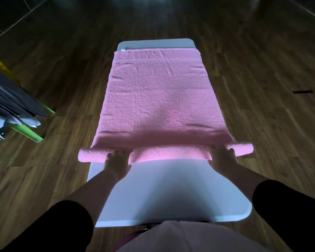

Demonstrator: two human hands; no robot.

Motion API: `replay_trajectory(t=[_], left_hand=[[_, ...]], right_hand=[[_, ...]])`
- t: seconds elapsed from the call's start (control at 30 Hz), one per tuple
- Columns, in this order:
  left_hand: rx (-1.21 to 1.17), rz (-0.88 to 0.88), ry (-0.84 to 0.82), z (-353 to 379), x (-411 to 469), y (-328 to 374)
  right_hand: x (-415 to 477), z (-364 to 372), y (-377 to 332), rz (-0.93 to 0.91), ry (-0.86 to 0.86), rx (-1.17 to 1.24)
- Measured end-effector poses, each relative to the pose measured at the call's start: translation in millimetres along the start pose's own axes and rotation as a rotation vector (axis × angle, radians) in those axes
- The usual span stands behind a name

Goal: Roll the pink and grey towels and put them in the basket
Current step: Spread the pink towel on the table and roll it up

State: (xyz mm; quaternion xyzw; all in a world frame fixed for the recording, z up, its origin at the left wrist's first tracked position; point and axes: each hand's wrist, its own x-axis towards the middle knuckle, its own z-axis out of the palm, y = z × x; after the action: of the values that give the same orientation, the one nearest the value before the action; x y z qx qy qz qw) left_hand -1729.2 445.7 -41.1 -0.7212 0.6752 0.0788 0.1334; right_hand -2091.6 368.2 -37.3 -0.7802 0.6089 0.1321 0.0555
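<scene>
Two hands rest on the near end of a pink towel, which lies lengthwise on a narrow white table. The towel's near edge is wound into a thin roll that runs across the table and overhangs both long sides. The remainder of the towel lies flat, reaching almost to the far end of the table, where a strip of bare white surface shows. A small white tag sits at the far left corner of the towel.

Left hand: palm down, fingers extended forward and spread over the roll, left of centre. The hand presses on the roll; the fingers are not closed around it.

Right hand: palm down, fingers extended over the roll near its right end, thumb pointing inward along the near side of the roll. This hand is likewise flat and not clenched.

Both forearms are bare, with black sleeves at the upper arms. The near half of the table is uncovered.

Surroundings: dark wood plank floor around the table. At the left edge of the view, dark grey and pale blue cloths hang over a green rack, with a yellow object behind them, only partly visible. A small dark mark lies on the floor at right.
</scene>
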Motion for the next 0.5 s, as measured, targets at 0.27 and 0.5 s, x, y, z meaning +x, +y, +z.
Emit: replay_trajectory(t=[0.27, 0.5], left_hand=[[-0.195, 0.062, -0.256, -13, 3, -14], [-0.309, 0.028, 0.110, -11, 4, -12]], right_hand=[[9, -25, 5, -0.059, -0.411, -0.016], [9, -20, 8, 0.096, 0.055, 0.290]])
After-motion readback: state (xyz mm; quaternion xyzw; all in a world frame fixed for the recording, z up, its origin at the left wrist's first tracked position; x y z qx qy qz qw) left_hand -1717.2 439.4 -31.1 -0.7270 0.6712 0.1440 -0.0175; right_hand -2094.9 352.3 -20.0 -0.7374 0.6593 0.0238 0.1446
